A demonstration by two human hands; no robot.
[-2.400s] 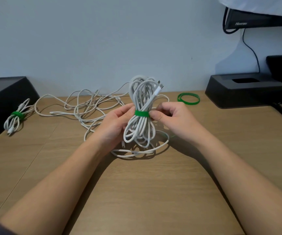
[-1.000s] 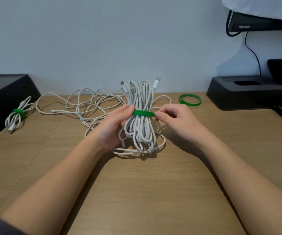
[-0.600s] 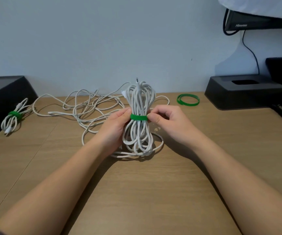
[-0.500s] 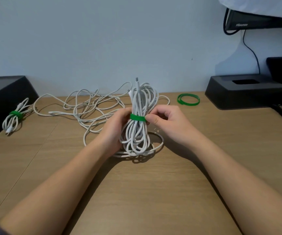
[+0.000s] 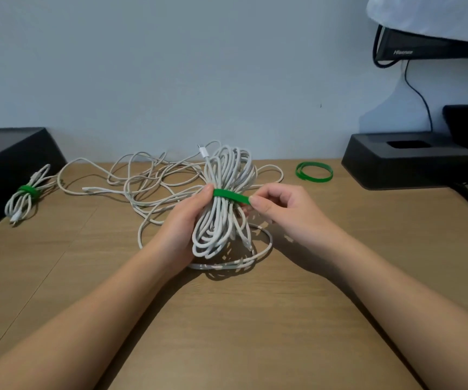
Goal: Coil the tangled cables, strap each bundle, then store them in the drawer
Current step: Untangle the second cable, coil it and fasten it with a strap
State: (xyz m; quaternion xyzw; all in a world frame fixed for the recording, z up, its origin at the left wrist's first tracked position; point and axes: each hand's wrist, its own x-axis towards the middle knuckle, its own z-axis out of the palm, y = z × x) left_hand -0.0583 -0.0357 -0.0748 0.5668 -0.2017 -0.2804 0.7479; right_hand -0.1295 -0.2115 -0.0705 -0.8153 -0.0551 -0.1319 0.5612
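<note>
The coiled white cable bundle (image 5: 221,218) is held upright at the middle of the counter (image 5: 227,319), clasped at its waist by the left grip (image 5: 182,223). The green strap (image 5: 231,196) around that waist is pinched at its end by the right grip (image 5: 286,212). Tangled cable (image 5: 148,187) is spread just behind. A strapped small bundle (image 5: 26,192) is laid far left.

Matt wood-grain table (image 5: 227,333), smooth white cable bundle (image 5: 221,220), black box (image 5: 407,164)

Pale grey-blue wall (image 5: 171,66) behind a wooden desk (image 5: 227,333), black monitor (image 5: 424,49) at upper right.
</note>
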